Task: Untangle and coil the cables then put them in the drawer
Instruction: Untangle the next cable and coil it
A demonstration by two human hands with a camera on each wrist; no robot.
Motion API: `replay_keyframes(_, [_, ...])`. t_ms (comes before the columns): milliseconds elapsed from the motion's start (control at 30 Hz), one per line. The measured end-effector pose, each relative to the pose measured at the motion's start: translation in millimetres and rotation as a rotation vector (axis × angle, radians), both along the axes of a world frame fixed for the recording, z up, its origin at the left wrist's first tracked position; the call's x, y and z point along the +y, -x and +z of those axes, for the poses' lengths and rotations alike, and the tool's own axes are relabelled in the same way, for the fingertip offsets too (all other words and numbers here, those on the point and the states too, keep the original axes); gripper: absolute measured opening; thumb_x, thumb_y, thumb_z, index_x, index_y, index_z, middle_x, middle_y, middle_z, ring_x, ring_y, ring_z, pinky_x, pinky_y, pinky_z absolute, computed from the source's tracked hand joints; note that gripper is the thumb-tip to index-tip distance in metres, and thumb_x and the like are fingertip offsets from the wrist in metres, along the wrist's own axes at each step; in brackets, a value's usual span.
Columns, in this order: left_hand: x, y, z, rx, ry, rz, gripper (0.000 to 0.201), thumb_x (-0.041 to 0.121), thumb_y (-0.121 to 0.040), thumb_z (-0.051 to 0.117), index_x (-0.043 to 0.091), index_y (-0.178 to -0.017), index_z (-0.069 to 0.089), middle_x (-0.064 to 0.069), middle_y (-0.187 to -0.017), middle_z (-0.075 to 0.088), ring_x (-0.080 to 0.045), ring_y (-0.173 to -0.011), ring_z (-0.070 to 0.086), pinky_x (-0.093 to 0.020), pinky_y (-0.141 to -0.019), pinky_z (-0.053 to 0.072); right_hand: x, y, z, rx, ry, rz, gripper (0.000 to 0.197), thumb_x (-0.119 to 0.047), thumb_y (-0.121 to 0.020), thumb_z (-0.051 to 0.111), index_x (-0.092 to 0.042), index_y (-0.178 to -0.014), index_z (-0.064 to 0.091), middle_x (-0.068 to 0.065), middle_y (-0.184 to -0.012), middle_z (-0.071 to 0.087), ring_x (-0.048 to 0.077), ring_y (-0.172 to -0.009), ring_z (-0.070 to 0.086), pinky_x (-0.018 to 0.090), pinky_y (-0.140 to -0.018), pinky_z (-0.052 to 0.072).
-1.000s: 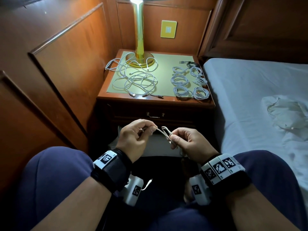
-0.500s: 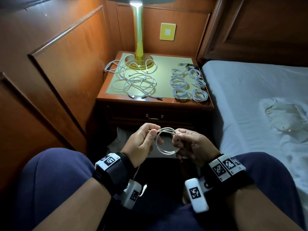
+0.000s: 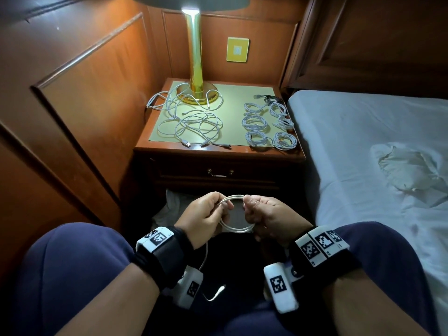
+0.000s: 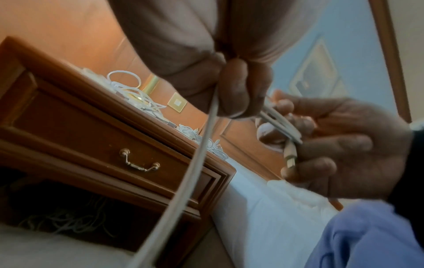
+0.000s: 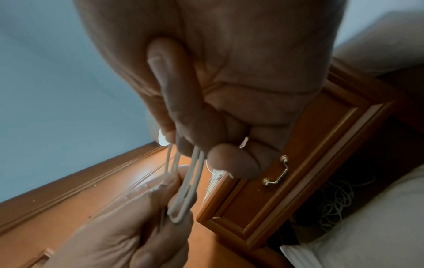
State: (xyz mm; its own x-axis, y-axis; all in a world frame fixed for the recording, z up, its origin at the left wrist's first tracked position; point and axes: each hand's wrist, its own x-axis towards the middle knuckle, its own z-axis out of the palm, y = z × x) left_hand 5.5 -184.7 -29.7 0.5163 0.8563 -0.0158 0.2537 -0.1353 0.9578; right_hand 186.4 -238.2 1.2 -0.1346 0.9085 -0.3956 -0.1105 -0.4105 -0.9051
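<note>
A: Wood-panelled bedside corner, lamp lit. Where's the cable?

B: White cable (image 3: 236, 214) over the lap, near side. Left hand (image 3: 202, 219) and right hand (image 3: 269, 218) both pinch the loop w/ curled fingers (image 4: 238, 87), prob. to keep the turns together; tail hangs down.

A: Room?

B: Tangled cables (image 3: 191, 120) on the surface (image 3: 232, 110) far left, coiled cables (image 3: 269, 124) far right by the edge. Drawer (image 3: 219, 172) shut.

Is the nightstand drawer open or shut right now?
Shut. The drawer front sits flush with the nightstand frame, its handle hanging untouched, while both hands hold a cable in front of it.
</note>
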Motion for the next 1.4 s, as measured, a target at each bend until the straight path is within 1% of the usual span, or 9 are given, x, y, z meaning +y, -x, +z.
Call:
replay_keyframes(300, [0, -3, -3, -0.102, -0.012, 0.039, 0.019, 0.012, -0.102, 0.051, 0.02, -0.101, 0.069, 0.007, -0.071, 0.061, -0.005, -0.058, 0.051, -0.019, -0.053, 0.042, 2, 1, 4, 0.052, 0.102, -0.062, 0.041, -0.043, -0.106, 0.034, -0.021, -0.071, 0.04, -0.002, -0.061, 0.03, 0.006, -0.03, 0.02, 0.023, -0.036, 0.035])
replay_keyframes(533, [2, -4, 2, -0.35, 0.222, 0.086, 0.02, 0.004, -0.102, 0.048, 0.007, -0.112, 0.065, -0.004, -0.07, 0.059, -0.007, -0.043, 0.037, -0.018, -0.04, 0.03, 1, 1, 4, 0.093, 0.08, -0.091, 0.04, -0.044, -0.106, 0.032, -0.022, -0.073, 0.038, -0.003, -0.062, 0.027, 0.005, -0.031, 0.018, 0.025, -0.041, 0.034])
replay_keyframes(667, [7, 3, 2, -0.322, 0.15, 0.172, 0.013, -0.008, -0.096, 0.053, 0.003, -0.101, 0.059, -0.008, -0.081, 0.074, -0.016, -0.065, 0.065, -0.022, -0.058, 0.051, -2, 1, 5, 0.139, 0.024, -0.095, 0.038, -0.041, -0.104, 0.034, -0.021, -0.073, 0.035, -0.003, -0.061, 0.029, 0.004, -0.031, 0.019, 0.027, -0.044, 0.034])
replay_keyframes(800, [16, 12, -7, -0.048, -0.033, 0.261, 0.004, 0.019, -0.088, 0.075, 0.021, -0.084, 0.077, -0.002, -0.079, 0.076, -0.02, -0.076, 0.071, -0.034, -0.073, 0.058, -5, 2, 7, 0.232, -0.024, -0.046, 0.036, -0.046, -0.095, 0.04, -0.02, -0.071, 0.035, -0.003, -0.06, 0.029, 0.005, -0.032, 0.02, 0.027, -0.044, 0.039])
replay_keyframes(900, [14, 10, -11, -0.073, 0.051, 0.34, 0.011, 0.022, -0.084, 0.079, 0.027, -0.074, 0.08, 0.001, -0.077, 0.076, -0.021, -0.072, 0.072, -0.037, -0.074, 0.061, -5, 6, 4, 0.222, -0.043, -0.023, 0.036, -0.045, -0.096, 0.04, -0.021, -0.069, 0.035, -0.003, -0.06, 0.029, 0.005, -0.033, 0.02, 0.027, -0.044, 0.039])
replay_keyframes(1033, [6, 1, -3, -0.236, 0.269, 0.346, 0.018, 0.011, -0.093, 0.067, 0.013, -0.079, 0.078, -0.014, -0.076, 0.075, -0.02, -0.067, 0.071, -0.03, -0.064, 0.061, -4, 14, -4, 0.147, -0.051, -0.063, 0.04, -0.039, -0.104, 0.034, -0.021, -0.069, 0.036, -0.003, -0.059, 0.031, 0.006, -0.036, 0.02, 0.026, -0.043, 0.039])
replay_keyframes(1133, [5, -2, 1, -0.325, 0.376, 0.302, 0.027, 0.02, -0.1, 0.057, 0.003, -0.089, 0.074, -0.014, -0.075, 0.071, -0.02, -0.063, 0.069, -0.03, -0.062, 0.059, -3, 19, -8, 0.124, -0.052, -0.089, 0.041, -0.036, -0.107, 0.031, -0.02, -0.07, 0.037, -0.003, -0.059, 0.031, 0.006, -0.036, 0.021, 0.026, -0.042, 0.039])
replay_keyframes(1267, [1, -4, -1, -0.185, 0.13, 0.28, 0.041, 0.052, -0.087, 0.062, 0.011, -0.089, 0.067, -0.006, -0.069, 0.064, -0.021, -0.064, 0.063, -0.037, -0.064, 0.051, -4, 21, -6, 0.137, -0.061, -0.104, 0.041, -0.037, -0.107, 0.031, -0.02, -0.07, 0.037, -0.002, -0.06, 0.029, 0.006, -0.037, 0.022, 0.026, -0.044, 0.039])
replay_keyframes(1400, [3, 5, 2, -0.063, -0.091, 0.287, 0.04, 0.043, -0.08, 0.078, 0.021, -0.109, 0.06, 0.003, -0.105, 0.06, 0.0, -0.076, 0.062, -0.019, -0.069, 0.053, -1, 18, -5, 0.142, -0.08, -0.144, 0.041, -0.037, -0.106, 0.031, -0.019, -0.069, 0.036, -0.004, -0.056, 0.029, 0.005, -0.035, 0.022, 0.025, -0.041, 0.04])
